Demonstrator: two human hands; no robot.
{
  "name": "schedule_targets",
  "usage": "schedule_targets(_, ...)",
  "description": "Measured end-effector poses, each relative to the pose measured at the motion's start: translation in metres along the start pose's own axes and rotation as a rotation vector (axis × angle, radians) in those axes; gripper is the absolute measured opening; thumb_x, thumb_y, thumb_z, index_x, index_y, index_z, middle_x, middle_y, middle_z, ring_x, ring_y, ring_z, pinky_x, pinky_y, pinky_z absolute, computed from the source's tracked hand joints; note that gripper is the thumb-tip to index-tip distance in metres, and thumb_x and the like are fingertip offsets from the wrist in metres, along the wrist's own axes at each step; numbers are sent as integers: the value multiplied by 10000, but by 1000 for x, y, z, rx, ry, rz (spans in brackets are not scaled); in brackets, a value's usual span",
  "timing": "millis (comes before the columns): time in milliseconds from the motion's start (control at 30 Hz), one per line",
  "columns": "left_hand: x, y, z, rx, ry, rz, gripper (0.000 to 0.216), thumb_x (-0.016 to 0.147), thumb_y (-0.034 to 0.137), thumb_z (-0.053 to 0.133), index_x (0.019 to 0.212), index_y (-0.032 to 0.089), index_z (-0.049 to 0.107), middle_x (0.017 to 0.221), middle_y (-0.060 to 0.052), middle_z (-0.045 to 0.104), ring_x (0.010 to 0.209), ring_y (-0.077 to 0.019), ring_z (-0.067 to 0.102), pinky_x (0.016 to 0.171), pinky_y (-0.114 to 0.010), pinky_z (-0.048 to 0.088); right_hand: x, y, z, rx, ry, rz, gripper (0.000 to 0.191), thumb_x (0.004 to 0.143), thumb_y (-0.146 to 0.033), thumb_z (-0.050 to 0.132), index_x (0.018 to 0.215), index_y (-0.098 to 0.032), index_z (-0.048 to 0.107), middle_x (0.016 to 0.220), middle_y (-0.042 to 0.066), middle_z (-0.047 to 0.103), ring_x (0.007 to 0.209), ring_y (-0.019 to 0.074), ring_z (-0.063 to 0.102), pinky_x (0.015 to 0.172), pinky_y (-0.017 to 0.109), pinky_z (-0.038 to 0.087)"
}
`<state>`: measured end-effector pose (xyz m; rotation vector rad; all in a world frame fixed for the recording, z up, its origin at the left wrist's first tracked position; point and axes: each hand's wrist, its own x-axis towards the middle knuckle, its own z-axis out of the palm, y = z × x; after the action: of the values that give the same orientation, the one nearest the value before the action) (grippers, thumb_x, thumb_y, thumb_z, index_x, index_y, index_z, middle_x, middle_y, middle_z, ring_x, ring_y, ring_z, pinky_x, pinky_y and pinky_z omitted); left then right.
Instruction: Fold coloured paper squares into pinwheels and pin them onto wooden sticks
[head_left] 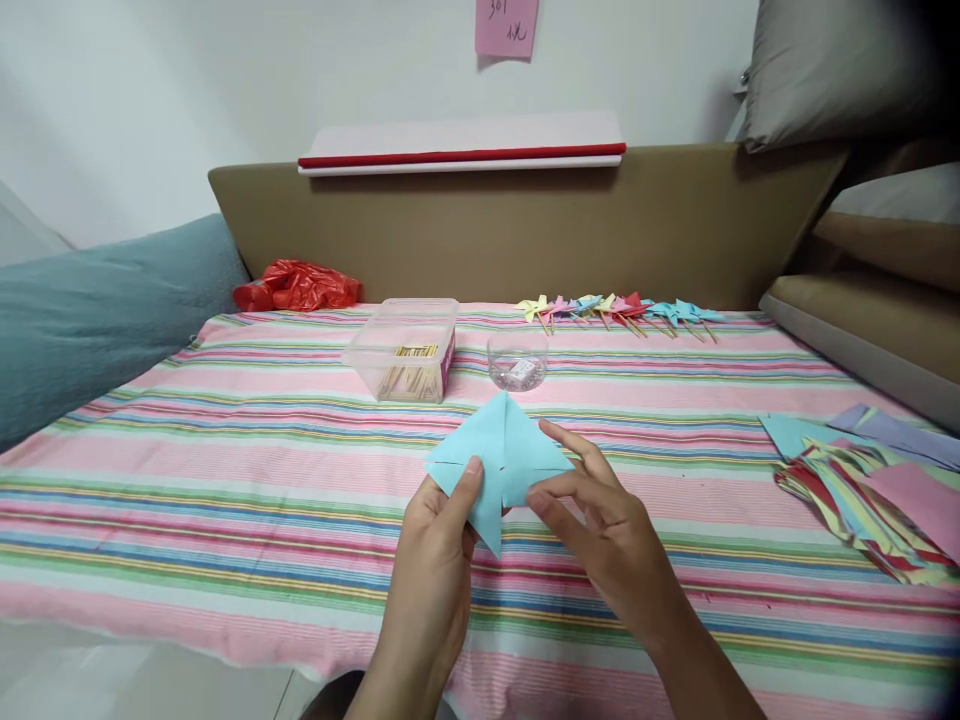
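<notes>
A light blue square of paper [504, 450] is held up corner-first above the striped cloth. Creases and slits run from its corners toward the centre. My left hand [442, 525] grips its lower left part, thumb on the front face and the other fingers behind. At the lower right edge, my right hand [589, 500] pinches the paper between thumb and index finger, with another finger near the right corner. Just beyond the paper stand a round clear tub [518, 362] with small items inside and a clear plastic box [405, 350] of thin wooden sticks.
Finished paper pinwheels [622, 308] on sticks lie in a row along the sofa back [480, 230]. Coloured paper sheets [870, 500] are piled at the right. A red plastic bag [300, 287] sits at the far left by a blue-grey cushion [112, 310]. Striped cloth [225, 480] covers the seat.
</notes>
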<state>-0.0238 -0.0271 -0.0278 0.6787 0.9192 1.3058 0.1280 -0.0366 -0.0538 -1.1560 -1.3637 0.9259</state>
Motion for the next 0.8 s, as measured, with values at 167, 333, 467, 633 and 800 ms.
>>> schedule_targets(167, -2, -3, 4, 26, -41, 8, 209, 819, 368, 820, 893, 189, 742, 798, -6, 687, 741, -154, 578, 657, -244, 454, 3, 0, 1, 99, 80, 96, 225, 855, -478, 752, 764, -274, 776, 1401, 102, 590, 1466, 314, 400, 1038, 415, 513)
schedule_targets(333, -3, -6, 10, 48, -84, 30, 205, 802, 331, 837, 951, 204, 774, 946, -34, 779, 890, -199, 674, 801, -286, 515, 4, 2, -3, 130, 120, 107, 200, 851, -450, 761, 771, -267, 756, 1357, 97, 594, 1437, 270, 439, 1058, 365, 506)
schedule_targets(467, -3, -8, 13, 61, -90, 42, 320, 795, 341, 837, 1081, 208, 784, 1117, -71, 798, 1048, -265, 713, 917, -347, 533, 3, 2, -4, 119, 126, 112, 207, 834, -455, 772, 766, -262, 744, 1311, 87, 610, 1391, 289, 480, 1034, 373, 512)
schedule_targets(633, 0, -9, 12, 116, -119, 44, 368, 794, 340, 839, 1137, 219, 784, 1137, -69, 802, 1099, -281, 716, 1003, -385, 520, 4, 6, -1, 146, 135, 87, 189, 844, -420, 764, 786, -243, 730, 1293, 79, 592, 1327, 300, 537, 1026, 388, 497)
schedule_targets(800, 5, -11, 8, 210, -77, 73, 329, 799, 367, 837, 1078, 198, 791, 1070, -64, 808, 1080, -279, 706, 1006, -369, 506, 7, 4, 1, 74, 132, 12, 150, 845, -362, 761, 772, -239, 716, 1160, 74, 633, 1260, 288, 577, 1031, 404, 483)
